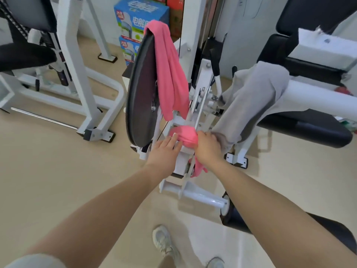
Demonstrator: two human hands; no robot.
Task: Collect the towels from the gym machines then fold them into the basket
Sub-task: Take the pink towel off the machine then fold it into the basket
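A pink towel (pixel 170 74) hung draped over the top edge of a dark round weight plate (pixel 140 93) at the centre of the frame, its two folds falling down the right face of the plate toward the white machine frame (pixel 201 105). A bunched pink towel portion (pixel 184 135) lay at the lower centre on the frame, just below the hanging folds; whether it belonged to the same towel could not be told. The right hand (pixel 207 146) gripped this bunch from the right side, fingers curled around it, and a further pink strip (pixel 199 168) hung below that wrist. The left hand (pixel 165 149) rested with straight, relaxed fingers, its fingertips touching the left edge of the bunch. A grey towel (pixel 249 101) was draped over a white horizontal bar (pixel 316 97) at the right of the frame, its lower end falling just beside the right hand; contact between the two could not be determined. A black padded seat (pixel 309 128) sat below that bar. A second white machine (pixel 77 70) stood at the upper left on the beige floor (pixel 58 161). Stacked blue boxes (pixel 135 22) occupied the upper centre behind the plate. A light shoe (pixel 164 242) appeared at the lower centre.
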